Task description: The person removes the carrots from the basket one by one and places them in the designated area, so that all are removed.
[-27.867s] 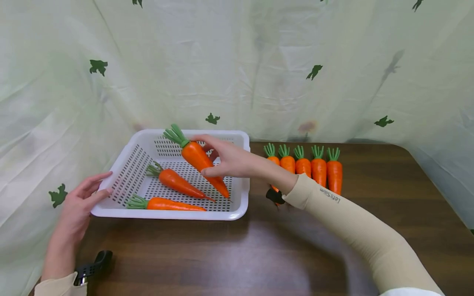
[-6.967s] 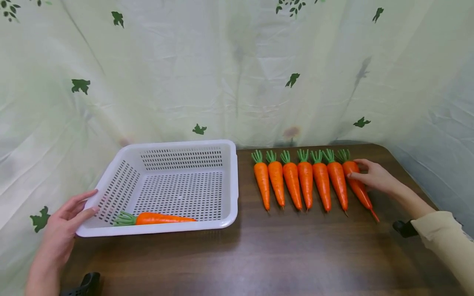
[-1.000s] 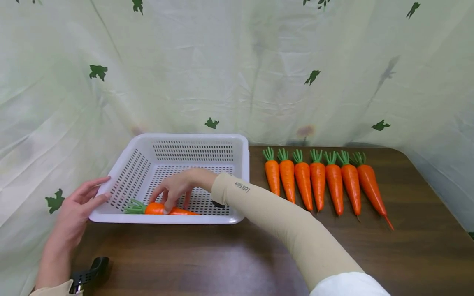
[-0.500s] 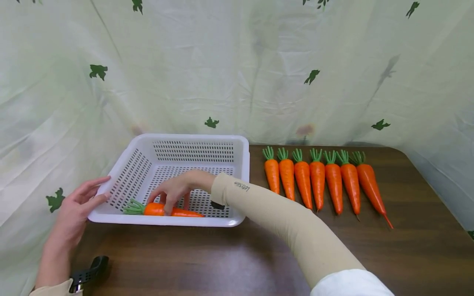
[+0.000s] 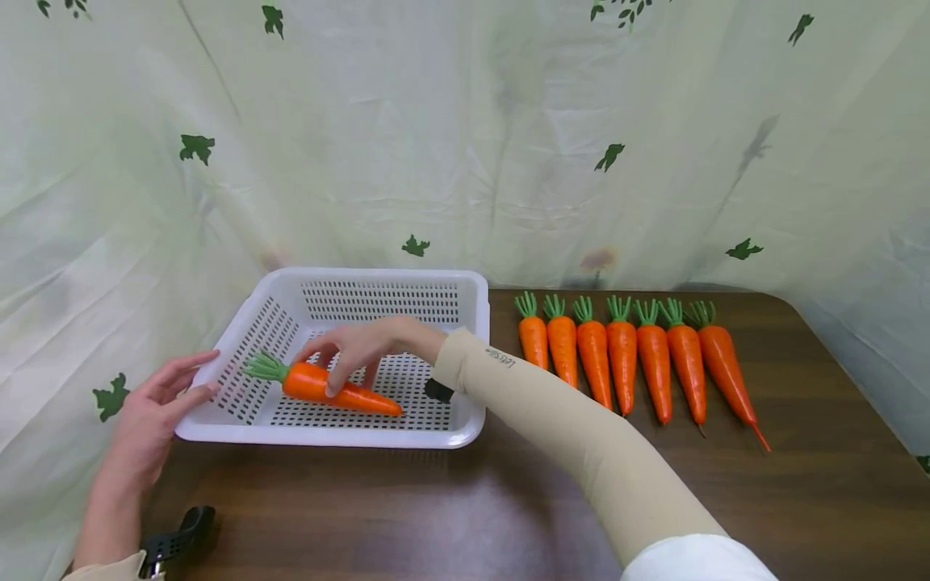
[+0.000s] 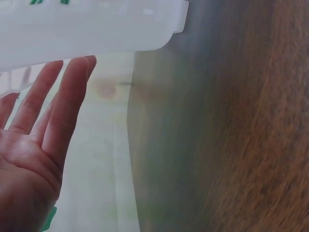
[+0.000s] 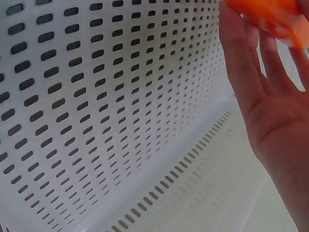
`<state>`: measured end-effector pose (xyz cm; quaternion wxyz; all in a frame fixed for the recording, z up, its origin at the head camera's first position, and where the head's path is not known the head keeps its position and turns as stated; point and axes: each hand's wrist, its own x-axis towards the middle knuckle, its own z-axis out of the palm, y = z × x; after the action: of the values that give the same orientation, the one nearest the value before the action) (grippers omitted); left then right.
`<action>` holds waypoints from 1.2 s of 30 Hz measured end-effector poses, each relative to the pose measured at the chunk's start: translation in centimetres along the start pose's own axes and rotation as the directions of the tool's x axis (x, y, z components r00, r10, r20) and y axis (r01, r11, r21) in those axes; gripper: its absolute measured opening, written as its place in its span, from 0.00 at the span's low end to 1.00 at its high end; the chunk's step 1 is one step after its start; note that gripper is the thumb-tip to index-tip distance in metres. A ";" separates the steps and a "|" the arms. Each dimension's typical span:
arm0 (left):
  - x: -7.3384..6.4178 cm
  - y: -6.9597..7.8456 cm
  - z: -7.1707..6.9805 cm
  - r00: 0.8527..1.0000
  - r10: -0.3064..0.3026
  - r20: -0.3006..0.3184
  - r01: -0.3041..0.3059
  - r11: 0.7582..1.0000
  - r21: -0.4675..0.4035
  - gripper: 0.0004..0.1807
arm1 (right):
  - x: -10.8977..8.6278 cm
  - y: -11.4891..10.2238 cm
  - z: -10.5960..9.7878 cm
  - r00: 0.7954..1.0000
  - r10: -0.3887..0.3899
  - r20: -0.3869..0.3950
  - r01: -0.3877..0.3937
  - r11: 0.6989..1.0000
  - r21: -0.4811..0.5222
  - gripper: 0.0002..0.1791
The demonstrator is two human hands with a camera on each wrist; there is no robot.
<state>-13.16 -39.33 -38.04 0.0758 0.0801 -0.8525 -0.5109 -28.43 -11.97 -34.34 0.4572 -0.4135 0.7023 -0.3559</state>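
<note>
In the head view, my right hand (image 5: 363, 345) holds an orange carrot (image 5: 307, 382) with green stalks inside the white perforated basket (image 5: 327, 436). Its thumb lies on the near side, and the other fingers reach over the far side. The right wrist view shows the carrot (image 7: 270, 17) against the fingertips, with the slotted basket floor beyond. My left hand (image 5: 154, 402) holds the basket's left rim, thumb over the edge. From the left wrist, its fingers (image 6: 67, 108) look straight, tips at the basket's outer wall (image 6: 96, 31).
On the brown table (image 5: 349, 508), to the right of the basket, several carrots (image 5: 623, 363) lie side by side, stalks away from me. The rightmost carrot (image 5: 726, 371) slants and has a long thin tip. A pale patterned curtain (image 5: 508, 161) hangs behind and at the sides.
The held carrot has come up and back from the basket's front wall with my right hand. Longer ago, more carrots were in the basket and fewer in the row. My left hand stays at the rim.
</note>
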 end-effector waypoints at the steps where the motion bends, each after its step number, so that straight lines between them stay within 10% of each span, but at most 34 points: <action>1: 0.0 0.0 0.0 1.000 -0.002 0.000 0.002 1.000 -0.001 0.27 | -0.1 0.0 -0.1 1.000 -0.025 -0.013 0.024 1.000 -0.002 0.31; 23: -0.1 -0.2 0.4 0.999 0.029 -0.037 -0.029 0.999 -0.022 0.26 | -3.4 -0.7 -1.8 0.934 -0.247 -0.258 0.269 0.962 0.054 0.34; 36: 0.1 -0.3 0.4 0.999 0.030 -0.025 -0.033 0.994 -0.101 0.25 | -6.8 -2.5 -2.8 0.872 -0.244 -0.424 0.312 0.945 0.097 0.31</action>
<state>-13.33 -39.13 -38.45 0.0979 0.0689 -0.8256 -0.5514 -28.77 -6.49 -28.90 0.2770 -0.3887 0.6837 -0.5521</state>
